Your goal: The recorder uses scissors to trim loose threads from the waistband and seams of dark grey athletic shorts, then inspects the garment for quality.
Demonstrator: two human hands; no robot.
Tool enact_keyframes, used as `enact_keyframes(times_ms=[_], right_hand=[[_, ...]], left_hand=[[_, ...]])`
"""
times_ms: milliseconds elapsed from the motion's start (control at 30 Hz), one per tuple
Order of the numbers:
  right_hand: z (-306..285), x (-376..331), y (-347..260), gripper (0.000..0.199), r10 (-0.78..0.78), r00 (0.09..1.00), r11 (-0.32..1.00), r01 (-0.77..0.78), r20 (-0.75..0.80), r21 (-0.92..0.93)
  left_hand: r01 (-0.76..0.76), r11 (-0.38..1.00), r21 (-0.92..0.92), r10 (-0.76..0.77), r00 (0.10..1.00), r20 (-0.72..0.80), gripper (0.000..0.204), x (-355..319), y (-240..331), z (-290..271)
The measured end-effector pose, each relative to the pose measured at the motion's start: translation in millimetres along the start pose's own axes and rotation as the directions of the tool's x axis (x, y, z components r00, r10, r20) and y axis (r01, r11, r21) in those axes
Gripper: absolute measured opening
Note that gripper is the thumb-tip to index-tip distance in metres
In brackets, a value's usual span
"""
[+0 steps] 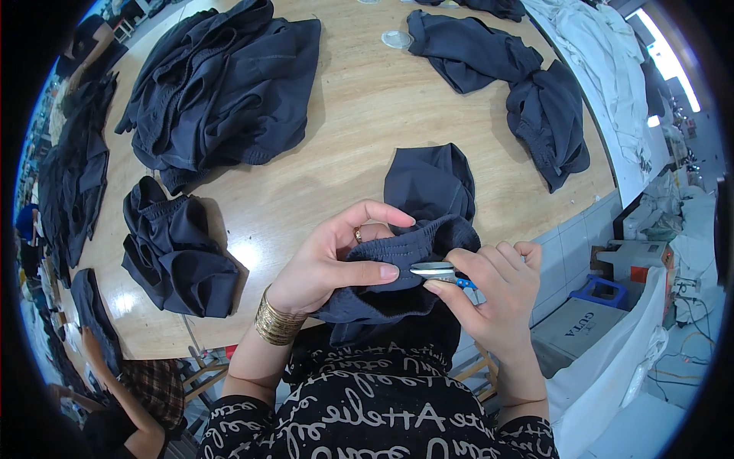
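A dark navy garment with a gathered elastic waistband (394, 251) hangs between my hands at the table's near edge, its far part (430, 182) lying on the tabletop. My left hand (329, 256) is closed on the waistband, thumb on the near side and fingers behind. A ring and a wide gold bracelet are on that hand and wrist. In my right hand (497, 291) is a pair of thread snips (437, 271) with blue handles. The metal blades point left at the waistband, close by my left thumb. Whether the blade tips touch the cloth I cannot tell.
On the wooden table (352, 99) lie a large pile of dark garments (222, 92), a smaller heap (180, 252) and more garments (489, 61) at far right. White cloth (596, 69) covers the right side. Boxes (581, 325) stand below right. Other people work at left.
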State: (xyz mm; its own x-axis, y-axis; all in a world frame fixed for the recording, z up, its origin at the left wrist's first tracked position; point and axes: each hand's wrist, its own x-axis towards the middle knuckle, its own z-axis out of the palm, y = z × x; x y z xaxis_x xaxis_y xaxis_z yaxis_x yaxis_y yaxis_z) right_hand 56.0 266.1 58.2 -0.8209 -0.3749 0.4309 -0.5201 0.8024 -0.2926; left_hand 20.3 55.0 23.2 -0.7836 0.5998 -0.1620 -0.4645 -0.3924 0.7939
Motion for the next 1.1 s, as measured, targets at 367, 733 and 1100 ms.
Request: enact_keyframes(times_ms=[367, 733, 1100], right_hand=[[-2.6, 1.2, -0.7, 0.031, -0.004, 1.0, 1.0, 0.004, 0.023, 0.009], [-1.5, 1.8, -0.3, 0.03, 0.004, 1.0, 1.0, -0.004, 0.007, -0.008], [-1.6, 0.8, -0.3, 0.03, 0.006, 1.0, 1.0, -0.006, -0.001, -0.009]], left_hand=[[0.007, 1.0, -0.015, -0.007, 1.0, -0.029, 0.05, 1.1, 0.9, 1.9], [0.017, 0.999, -0.027, -0.017, 1.0, -0.009, 0.051, 1.8, 0.3, 0.9], [0.013, 0.999, -0.033, -0.014, 1.0, -0.011, 0.05, 1.3, -0.2, 1.1]])
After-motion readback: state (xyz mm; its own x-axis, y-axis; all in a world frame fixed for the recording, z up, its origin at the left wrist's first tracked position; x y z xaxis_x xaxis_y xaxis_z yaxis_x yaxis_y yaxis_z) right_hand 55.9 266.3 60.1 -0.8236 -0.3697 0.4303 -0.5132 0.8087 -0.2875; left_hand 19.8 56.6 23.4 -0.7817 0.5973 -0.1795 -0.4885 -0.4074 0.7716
